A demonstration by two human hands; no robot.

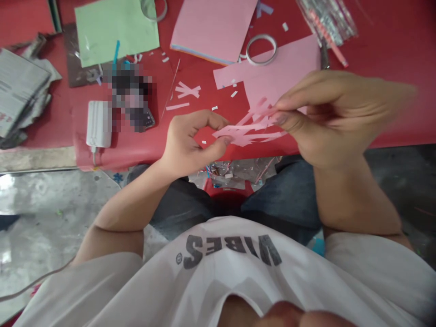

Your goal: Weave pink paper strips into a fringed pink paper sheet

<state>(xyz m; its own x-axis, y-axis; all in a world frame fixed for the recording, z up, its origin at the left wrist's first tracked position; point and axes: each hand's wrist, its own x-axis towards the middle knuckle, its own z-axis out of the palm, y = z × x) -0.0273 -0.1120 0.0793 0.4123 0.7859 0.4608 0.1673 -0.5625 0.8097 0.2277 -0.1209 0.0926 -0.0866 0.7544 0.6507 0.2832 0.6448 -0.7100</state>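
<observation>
Red tabletop beneath, left hand and right hand pinch jagged pink paper.

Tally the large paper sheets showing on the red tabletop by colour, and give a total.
Green: 1, green paper sheet
Pink: 2, pink paper sheet and trimmed pink paper sheet
Total: 3
</observation>
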